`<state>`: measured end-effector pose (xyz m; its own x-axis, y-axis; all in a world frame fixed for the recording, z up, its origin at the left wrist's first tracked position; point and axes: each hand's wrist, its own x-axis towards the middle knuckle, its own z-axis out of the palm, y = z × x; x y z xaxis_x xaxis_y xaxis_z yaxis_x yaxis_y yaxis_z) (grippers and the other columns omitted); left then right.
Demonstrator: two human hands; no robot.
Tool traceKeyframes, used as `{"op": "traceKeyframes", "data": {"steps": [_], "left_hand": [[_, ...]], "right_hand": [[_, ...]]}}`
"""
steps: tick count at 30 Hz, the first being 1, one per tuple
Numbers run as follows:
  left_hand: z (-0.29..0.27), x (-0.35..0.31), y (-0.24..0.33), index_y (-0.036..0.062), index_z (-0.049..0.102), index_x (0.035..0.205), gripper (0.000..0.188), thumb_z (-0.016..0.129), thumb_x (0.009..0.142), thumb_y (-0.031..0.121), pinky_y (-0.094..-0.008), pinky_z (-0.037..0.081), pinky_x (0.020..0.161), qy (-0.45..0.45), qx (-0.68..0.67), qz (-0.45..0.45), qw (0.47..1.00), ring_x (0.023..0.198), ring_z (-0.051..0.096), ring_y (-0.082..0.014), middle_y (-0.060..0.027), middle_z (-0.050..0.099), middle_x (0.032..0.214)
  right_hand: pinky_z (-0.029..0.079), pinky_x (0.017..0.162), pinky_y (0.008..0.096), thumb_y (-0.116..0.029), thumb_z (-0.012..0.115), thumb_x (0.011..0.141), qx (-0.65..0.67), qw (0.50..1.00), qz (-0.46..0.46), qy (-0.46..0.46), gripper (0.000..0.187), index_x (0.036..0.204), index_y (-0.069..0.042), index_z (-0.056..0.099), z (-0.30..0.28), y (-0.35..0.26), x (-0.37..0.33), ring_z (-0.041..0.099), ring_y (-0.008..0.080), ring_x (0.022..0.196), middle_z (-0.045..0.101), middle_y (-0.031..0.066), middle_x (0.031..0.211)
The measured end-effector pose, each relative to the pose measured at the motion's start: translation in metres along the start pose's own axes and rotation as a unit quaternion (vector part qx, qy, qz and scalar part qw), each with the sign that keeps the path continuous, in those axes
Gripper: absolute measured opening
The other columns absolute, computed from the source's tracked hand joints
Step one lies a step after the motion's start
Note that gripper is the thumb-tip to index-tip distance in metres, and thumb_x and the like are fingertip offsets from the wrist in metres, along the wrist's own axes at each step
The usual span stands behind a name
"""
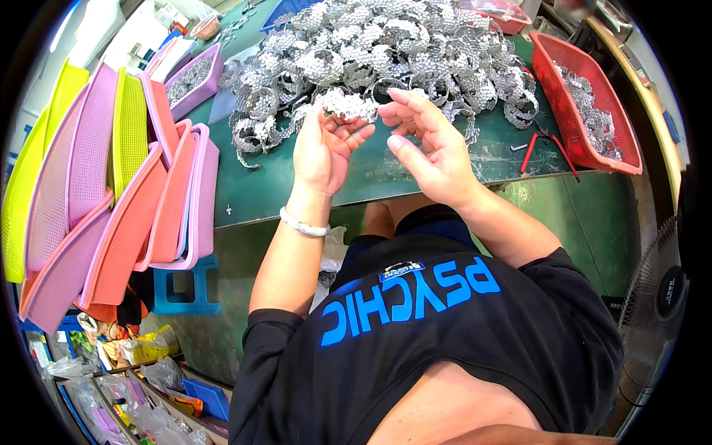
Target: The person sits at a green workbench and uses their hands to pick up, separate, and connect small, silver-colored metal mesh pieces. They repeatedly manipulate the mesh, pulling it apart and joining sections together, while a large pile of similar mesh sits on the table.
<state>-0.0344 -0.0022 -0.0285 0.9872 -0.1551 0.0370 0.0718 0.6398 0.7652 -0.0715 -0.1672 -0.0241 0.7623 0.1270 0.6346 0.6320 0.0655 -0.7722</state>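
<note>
My left hand (324, 152) is closed around a curled silver openwork band (345, 105), holding it up between thumb and fingers. Close to the band's right end is my right hand (432, 147), its fingers half bent and spread, thumb apart; I cannot tell whether a fingertip touches the band. Just beyond both hands lies a large heap of similar silver bands (356, 46), honeycomb-like and looped over one another, on the green tabletop (259, 194). Pliers with red handles (549, 148) rest on the table to the right of my right hand.
At right stands a red basket (630, 158) with silver pieces inside. A purple basket (215, 78) with small metal parts sits at far left. Stacked colourful baskets (122, 193) crowd the left side above a blue stool (185, 291). A fan (656, 289) stands at lower right.
</note>
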Motion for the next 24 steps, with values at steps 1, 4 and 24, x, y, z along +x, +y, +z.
{"op": "traceKeyframes", "data": {"steps": [1,4,24], "left_hand": [[-0.002,0.001,0.000,0.0008,0.051,0.106,0.036,0.040,0.094,0.033,-0.0390,0.051,0.075,-0.002,0.005,0.003,1.000,0.083,0.057,-0.0205,-0.0103,0.057,0.091],[-0.001,0.005,0.004,0.0006,0.051,0.108,0.036,0.042,0.093,0.032,-0.0362,0.050,0.074,0.022,0.041,0.007,0.999,0.080,0.058,-0.0187,-0.0085,0.059,0.092],[0.007,0.004,0.007,-0.0016,0.055,0.109,0.035,0.048,0.093,0.029,-0.0273,0.049,0.070,0.001,0.308,-0.034,0.951,0.076,0.056,-0.0139,-0.0073,0.055,0.091]], "right_hand": [[0.046,0.076,0.0267,-0.001,0.059,0.081,0.000,1.000,0.006,0.001,0.049,0.126,0.001,0.042,0.000,0.000,0.000,0.056,0.0140,0.090,0.059,0.0118,0.103],[0.045,0.072,0.0239,-0.003,0.061,0.081,0.031,0.996,0.081,-0.014,0.047,0.125,0.001,0.043,-0.002,-0.004,0.004,0.054,0.0101,0.080,0.060,0.0078,0.093],[0.044,0.058,0.0253,-0.005,0.062,0.082,0.361,0.878,0.305,0.080,0.045,0.121,0.001,0.040,-0.013,0.024,0.023,0.055,0.0132,0.072,0.058,0.0083,0.087]]}}
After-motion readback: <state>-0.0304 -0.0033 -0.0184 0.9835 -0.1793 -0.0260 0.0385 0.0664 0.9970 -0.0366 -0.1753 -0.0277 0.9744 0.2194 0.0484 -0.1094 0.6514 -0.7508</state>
